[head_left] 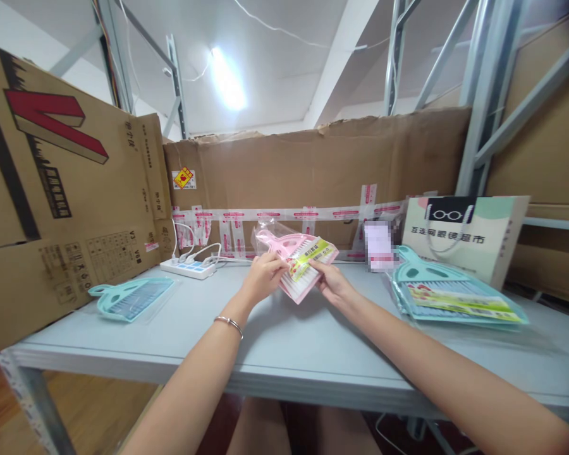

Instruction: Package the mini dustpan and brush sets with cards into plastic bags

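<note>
Head view shows several things only in part: the right hand [336, 285] has most of its fingers hidden beneath the pink dustpan-and-brush set [302, 258], a pixelated patch [379, 246] by the back cardboard conceals whatever stands there, and the printed carton [83, 208] at the left runs out of frame. Both forearms are cut off at the lower edge, and the small print on the label is too fine to read. Held just above the middle of the grey table [203, 344], the pink set is gripped by both hands: the left hand [265, 277] pinches its near left side, while the right hand grasps its right edge, thumb on top. It lies tilted, handle end away from the person, with white bristles against the pink pan and a yellow-green label across them. Clear plastic wraps it, crumpled around the handle. Similar clear wrapping covers the teal sets [448, 297] piled on the right, which have a label too; another teal set [135, 299] lies alone near the carton. Behind the pile stands a paper carrier bag [483, 221], its lower front covered and its contents out of sight.
</note>
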Demonstrator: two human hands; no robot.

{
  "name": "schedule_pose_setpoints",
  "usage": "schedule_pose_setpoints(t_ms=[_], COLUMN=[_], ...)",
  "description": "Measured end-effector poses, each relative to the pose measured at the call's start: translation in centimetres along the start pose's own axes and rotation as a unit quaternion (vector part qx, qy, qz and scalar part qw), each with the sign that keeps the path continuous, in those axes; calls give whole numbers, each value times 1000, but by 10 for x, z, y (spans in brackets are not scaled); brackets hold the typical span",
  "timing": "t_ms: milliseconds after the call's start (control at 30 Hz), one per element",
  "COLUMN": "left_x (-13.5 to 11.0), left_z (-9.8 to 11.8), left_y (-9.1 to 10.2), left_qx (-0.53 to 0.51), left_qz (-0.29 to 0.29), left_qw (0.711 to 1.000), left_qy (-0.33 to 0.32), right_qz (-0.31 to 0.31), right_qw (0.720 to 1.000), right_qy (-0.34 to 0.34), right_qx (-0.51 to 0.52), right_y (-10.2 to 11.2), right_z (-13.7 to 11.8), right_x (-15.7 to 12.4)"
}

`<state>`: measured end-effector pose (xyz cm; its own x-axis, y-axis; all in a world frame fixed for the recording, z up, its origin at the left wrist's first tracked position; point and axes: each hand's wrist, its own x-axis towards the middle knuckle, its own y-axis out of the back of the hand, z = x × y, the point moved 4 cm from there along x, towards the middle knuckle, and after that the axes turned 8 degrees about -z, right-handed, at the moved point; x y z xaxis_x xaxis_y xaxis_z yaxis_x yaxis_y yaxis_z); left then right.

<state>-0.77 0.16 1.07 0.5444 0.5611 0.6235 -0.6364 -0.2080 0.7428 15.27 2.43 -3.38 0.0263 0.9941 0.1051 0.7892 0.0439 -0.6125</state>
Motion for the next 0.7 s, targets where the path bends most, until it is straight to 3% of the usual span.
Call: schedule_pose_setpoints(t_ms=[33, 100, 167, 200, 233, 300, 367, 400, 500, 600, 700], left_x=[-1, -4, -11, -14, -14, -10, -3, 0, 1, -3, -5], left_z=[1, 0, -7, -12, -17, -20, -12, -7, -2, -8, -16], left_y=[4, 18, 30, 31, 26, 7, -13, -19, -26, -25, -20], left_qx=[2, -17, -91, -157, -240, -414, -521, -541, -534, -519, -517], left_qz=[32, 157, 298, 330, 321, 204, 73, 43, 80, 144, 151], left_qw=[999, 985, 936, 903, 871, 815, 784, 784, 803, 797, 793], left_qy=[17, 72, 167, 226, 283, 352, 330, 300, 253, 273, 283], right_qz=[12, 30, 36, 37, 39, 40, 31, 24, 10, 11, 37], right_qw=[1000, 998, 997, 996, 995, 993, 994, 995, 997, 998, 997], right_qy=[6, 23, 42, 50, 57, 66, 70, 71, 71, 63, 57], right_qx=[13, 40, 58, 65, 72, 85, 80, 71, 38, 16, -20], right_y=[1, 3, 4, 4, 3, 1, -2, -4, -9, -9, -1], right_z=[-1, -5, -9, -10, -10, -9, -5, -4, 2, 5, 0], right_x=[0, 1, 2, 1, 1, -1, -4, -5, -9, -9, -5])
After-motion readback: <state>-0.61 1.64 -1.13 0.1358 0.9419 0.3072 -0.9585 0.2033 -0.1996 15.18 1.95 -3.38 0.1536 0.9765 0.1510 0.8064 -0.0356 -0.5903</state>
